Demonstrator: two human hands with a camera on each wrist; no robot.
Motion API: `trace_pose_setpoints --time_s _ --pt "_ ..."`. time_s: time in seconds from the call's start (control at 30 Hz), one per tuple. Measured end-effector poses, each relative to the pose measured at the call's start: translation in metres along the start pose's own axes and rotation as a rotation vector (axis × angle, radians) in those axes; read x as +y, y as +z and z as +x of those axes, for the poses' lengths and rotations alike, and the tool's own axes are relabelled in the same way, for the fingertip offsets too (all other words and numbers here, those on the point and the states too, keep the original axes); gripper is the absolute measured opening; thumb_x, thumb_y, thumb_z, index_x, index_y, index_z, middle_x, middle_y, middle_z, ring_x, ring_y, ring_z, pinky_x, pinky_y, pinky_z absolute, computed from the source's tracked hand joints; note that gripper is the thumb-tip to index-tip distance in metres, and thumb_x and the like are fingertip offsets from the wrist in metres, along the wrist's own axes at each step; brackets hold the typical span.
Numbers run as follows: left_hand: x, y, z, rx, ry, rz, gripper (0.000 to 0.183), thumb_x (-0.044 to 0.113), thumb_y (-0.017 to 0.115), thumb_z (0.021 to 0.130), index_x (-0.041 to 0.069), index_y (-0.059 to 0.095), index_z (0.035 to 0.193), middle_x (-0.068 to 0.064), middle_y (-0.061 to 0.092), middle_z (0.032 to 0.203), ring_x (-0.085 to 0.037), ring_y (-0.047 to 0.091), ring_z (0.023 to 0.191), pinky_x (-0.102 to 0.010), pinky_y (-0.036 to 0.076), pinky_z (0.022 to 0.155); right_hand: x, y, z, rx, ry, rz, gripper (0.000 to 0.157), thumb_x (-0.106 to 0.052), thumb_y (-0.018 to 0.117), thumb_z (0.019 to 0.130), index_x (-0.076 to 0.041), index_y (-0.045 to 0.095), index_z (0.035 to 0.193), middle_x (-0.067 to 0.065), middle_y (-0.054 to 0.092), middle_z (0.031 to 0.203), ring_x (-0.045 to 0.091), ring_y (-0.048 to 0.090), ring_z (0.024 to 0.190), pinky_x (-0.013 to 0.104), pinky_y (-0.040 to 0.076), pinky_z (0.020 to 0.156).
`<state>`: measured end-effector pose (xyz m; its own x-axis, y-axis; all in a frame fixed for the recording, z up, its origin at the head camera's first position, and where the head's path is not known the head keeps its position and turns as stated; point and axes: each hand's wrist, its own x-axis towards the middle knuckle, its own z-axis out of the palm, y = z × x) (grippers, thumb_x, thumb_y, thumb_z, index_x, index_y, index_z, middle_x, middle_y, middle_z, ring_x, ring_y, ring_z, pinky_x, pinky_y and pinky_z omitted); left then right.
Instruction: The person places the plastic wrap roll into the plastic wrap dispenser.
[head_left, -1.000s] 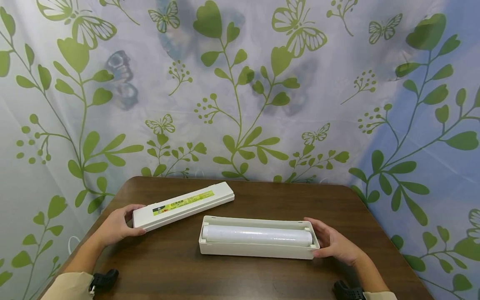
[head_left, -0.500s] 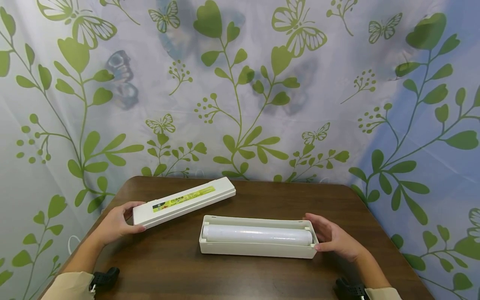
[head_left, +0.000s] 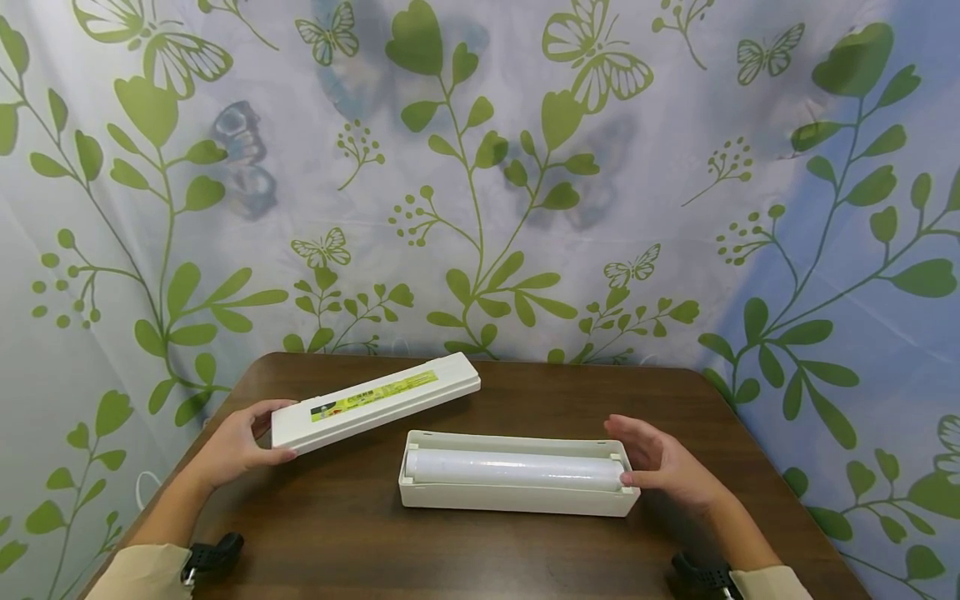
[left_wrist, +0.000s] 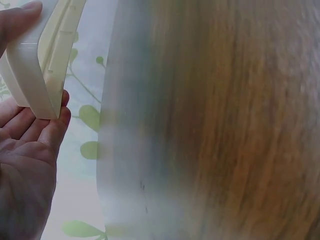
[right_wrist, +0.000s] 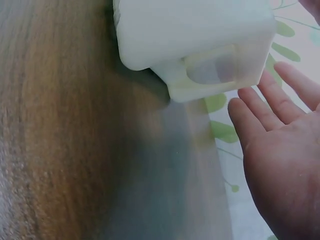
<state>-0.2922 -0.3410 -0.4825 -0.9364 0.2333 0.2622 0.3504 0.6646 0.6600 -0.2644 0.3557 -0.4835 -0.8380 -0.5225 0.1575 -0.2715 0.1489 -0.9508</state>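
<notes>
I saw the left hand [head_left: 231,450] pinch the lid [head_left: 375,400] by its eight o'clock end — ten o'clock from the box [head_left: 517,498] with a roll [head_left: 517,469] inside. The right hand [head_left: 673,472], loose, gripping nothing, was at the box's three o'clock.

Leaf-printed cloth [head_left: 495,208] behind a brown table [head_left: 547,400] shows a screened-off nook, room type unclear.
</notes>
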Motion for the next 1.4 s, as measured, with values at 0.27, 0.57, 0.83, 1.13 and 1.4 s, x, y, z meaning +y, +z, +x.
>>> trace_pose_setpoints --time_s 0.27,0.57,0.83,1.13,1.4 --pt "0.009 0.005 0.001 -0.023 -0.007 -0.022 0.078 0.033 0.093 0.075 0.004 0.057 0.138 -0.017 0.062 0.134 0.000 0.056 0.107 0.000 0.038 0.092 -0.009 0.002 0.008 0.032 -0.074 -0.045 0.077 0.008 0.070 0.090 0.011 0.028 0.154 -0.012 0.048 0.154 -0.003 0.045 0.141 0.013 0.038 0.111" --pt "0.017 0.009 0.007 -0.028 0.039 -0.077 0.076 0.028 0.093 0.075 0.006 0.057 0.138 -0.014 0.062 0.134 -0.002 0.057 0.106 -0.001 0.040 0.094 -0.022 0.005 0.021 0.026 -0.109 -0.140 0.077 0.004 0.073 0.090 0.009 0.031 0.154 -0.004 0.044 0.157 -0.006 0.044 0.140 0.014 0.040 0.111" --pt "0.023 0.010 0.012 -0.038 0.082 -0.132 0.074 0.022 0.093 0.075 0.007 0.058 0.138 -0.013 0.060 0.137 0.002 0.056 0.112 0.000 0.036 0.098 -0.031 0.009 0.035 0.029 -0.111 -0.165 0.077 0.002 0.075 0.089 0.007 0.033 0.154 0.025 0.038 0.159 -0.003 0.043 0.143 0.016 0.041 0.112" --pt "0.036 0.017 0.018 -0.079 0.111 -0.241 0.072 0.015 0.093 0.075 0.007 0.059 0.138 -0.013 0.061 0.136 -0.001 0.059 0.111 -0.004 0.041 0.097 -0.038 0.014 0.046 0.034 -0.102 -0.187 0.078 -0.002 0.078 0.088 0.005 0.036 0.153 0.028 0.037 0.158 -0.007 0.045 0.138 0.017 0.042 0.112" --pt "0.045 0.022 0.021 -0.104 0.149 -0.297 0.070 0.011 0.091 0.075 0.008 0.059 0.138 -0.013 0.061 0.136 -0.005 0.061 0.111 -0.008 0.045 0.096 -0.043 0.019 0.053 0.062 -0.090 -0.219 0.076 -0.005 0.079 0.088 0.003 0.039 0.152 0.026 0.040 0.156 -0.008 0.046 0.136 0.019 0.043 0.112"
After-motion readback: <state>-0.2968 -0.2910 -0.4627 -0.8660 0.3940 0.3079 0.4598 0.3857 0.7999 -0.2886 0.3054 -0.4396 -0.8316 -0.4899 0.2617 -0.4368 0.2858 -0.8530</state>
